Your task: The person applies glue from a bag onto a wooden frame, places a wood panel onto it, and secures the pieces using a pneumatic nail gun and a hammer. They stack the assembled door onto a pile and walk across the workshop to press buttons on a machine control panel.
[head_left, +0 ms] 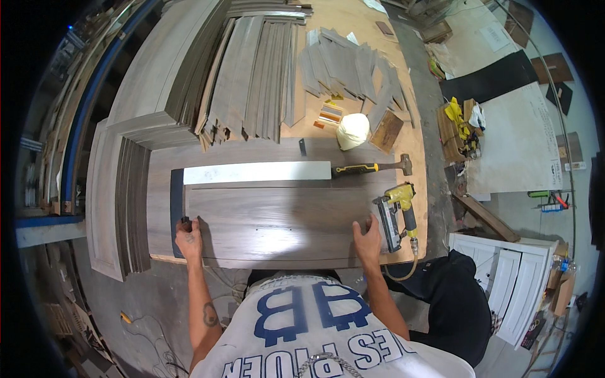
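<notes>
Pinching a small dark object by the left end of the panel, the left hand could skew the square by pushing; the right hand, thumb apart from fingers, could bump the nail gun near the panel's right end.

Left hand: at left end of grey-brown panel, fingers curled. Right hand: near panel's right end, fingers extended, thumb apart. Left forearm and right forearm: well apart, reaching over panel's near edge.
</notes>
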Demonstrator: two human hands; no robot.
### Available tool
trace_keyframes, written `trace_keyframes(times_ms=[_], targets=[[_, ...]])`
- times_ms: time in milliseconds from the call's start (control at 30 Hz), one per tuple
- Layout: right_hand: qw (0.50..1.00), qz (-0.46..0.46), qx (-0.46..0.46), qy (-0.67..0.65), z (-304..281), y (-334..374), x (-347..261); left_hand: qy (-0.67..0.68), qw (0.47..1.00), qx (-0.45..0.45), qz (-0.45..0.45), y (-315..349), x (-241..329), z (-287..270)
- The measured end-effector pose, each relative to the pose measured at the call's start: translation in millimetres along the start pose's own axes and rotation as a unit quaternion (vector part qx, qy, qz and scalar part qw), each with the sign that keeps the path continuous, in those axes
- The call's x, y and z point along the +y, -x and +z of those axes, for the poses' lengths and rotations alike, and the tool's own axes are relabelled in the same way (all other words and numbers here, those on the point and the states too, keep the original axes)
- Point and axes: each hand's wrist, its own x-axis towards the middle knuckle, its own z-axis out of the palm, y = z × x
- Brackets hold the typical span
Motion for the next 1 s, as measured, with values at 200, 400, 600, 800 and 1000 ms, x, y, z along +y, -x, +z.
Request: trace_keyframes(times_ms=[200, 400, 600, 800, 1000], targets=[[1.000, -0.006, 0.001, 0.016, 3, -1, -1, -0.014, 1.000, 0.022, 0.009, -1, 0, 0], [0.998, -0.027, 0.004, 0.056, 4, 0, -1, -0.011, 1.000, 0.023, 0.014, -2, -1, 0], [0.998, -0.024, 0.013, 0.056, 3, 3, -6, -0.009, 1.000, -0.002, 0.017, 0, 4, -2], [1.000, -0.013, -0.001, 0.018, -1, 5, 6, -0.005, 1.000, -0.004, 0.017, 4, -17, -3], [1.000, -0.019, -0.015, -0.013, -7, 30, 31, -0.018, 1.000, -0.009, -0.010, 32, -37, -7]])
